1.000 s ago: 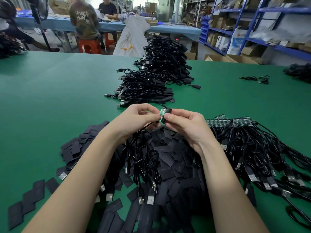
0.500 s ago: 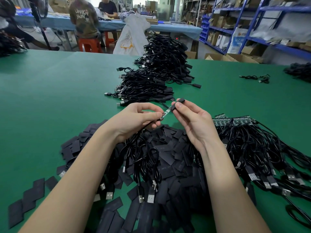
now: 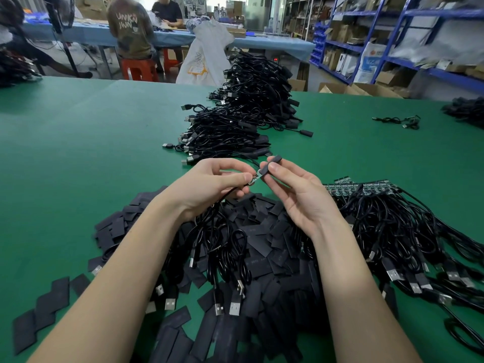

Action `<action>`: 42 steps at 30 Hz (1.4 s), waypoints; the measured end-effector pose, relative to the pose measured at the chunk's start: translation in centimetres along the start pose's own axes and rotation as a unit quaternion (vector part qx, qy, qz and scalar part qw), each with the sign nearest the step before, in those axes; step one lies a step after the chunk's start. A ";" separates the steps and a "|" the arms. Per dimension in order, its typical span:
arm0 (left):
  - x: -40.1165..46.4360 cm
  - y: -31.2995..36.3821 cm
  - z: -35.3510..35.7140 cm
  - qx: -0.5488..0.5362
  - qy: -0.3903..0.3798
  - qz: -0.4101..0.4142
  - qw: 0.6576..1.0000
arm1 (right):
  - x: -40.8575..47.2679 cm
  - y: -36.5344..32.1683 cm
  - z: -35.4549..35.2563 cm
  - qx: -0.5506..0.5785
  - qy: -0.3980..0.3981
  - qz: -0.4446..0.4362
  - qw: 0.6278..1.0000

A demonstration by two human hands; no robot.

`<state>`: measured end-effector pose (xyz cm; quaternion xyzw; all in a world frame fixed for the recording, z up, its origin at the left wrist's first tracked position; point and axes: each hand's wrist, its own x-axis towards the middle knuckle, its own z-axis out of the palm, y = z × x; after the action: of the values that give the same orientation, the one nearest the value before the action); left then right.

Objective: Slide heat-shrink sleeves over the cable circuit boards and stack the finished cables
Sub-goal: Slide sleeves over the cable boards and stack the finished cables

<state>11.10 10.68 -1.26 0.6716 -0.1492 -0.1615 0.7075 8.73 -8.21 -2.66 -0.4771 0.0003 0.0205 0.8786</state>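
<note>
The right hand is pinching a light, soft, likely slippery heat-shrink sleeve by its flat sides, its mouth apparently partly over the small, fragile circuit board; the left hand is pinching the thin cable just behind the board.

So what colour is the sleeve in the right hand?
Black, matte; the sleeve pinched by the right hand shows best in the head view.

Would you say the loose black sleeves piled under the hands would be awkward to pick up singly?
Probably a little. The loose sleeves lie flat and overlapping, so one likely needs a fingertip pinch. They look thin and light, so a push would probably scatter them. Flat, they shouldn't roll.
</note>
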 end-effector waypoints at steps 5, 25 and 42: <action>0.0 0.2 0.4 -0.019 0.014 0.014 1.000 | 0.0 0.5 0.3 -0.011 -0.008 -0.007 1.000; 0.0 0.2 0.3 0.223 0.074 0.130 0.963 | 0.1 0.5 0.4 0.039 0.042 -0.006 0.998; 0.1 0.1 0.1 0.192 0.093 0.099 0.972 | 0.1 0.4 0.5 -0.007 0.034 -0.007 0.999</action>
<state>11.19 10.57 -1.13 0.7892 -0.1770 0.0037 0.5881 8.79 -7.53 -2.75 -0.4833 0.0264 -0.0022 0.8750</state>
